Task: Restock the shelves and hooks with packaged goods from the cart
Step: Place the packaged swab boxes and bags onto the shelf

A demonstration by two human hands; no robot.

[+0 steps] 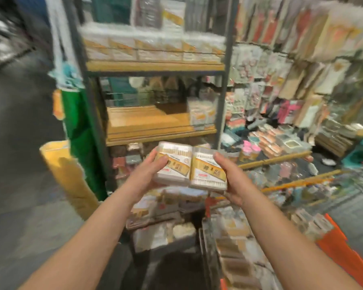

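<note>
Two clear packs with gold labels are held side by side, touching, in front of the shelf unit (155,66). The left pack (173,164) is gripped by the left hand (149,166), whose thumb is laid across the label while the fingers (155,152) are curled round the far edge. The right pack (208,170) is gripped by the right hand (232,178), with the thumb on top and the fingers wrapped underneath. Similar packs (153,49) are lined up on the upper shelf, and a few (201,114) are stacked on the right of the middle shelf (147,122). More goods are seen in the orange cart (344,254) at lower right. The view is blurred.
</note>
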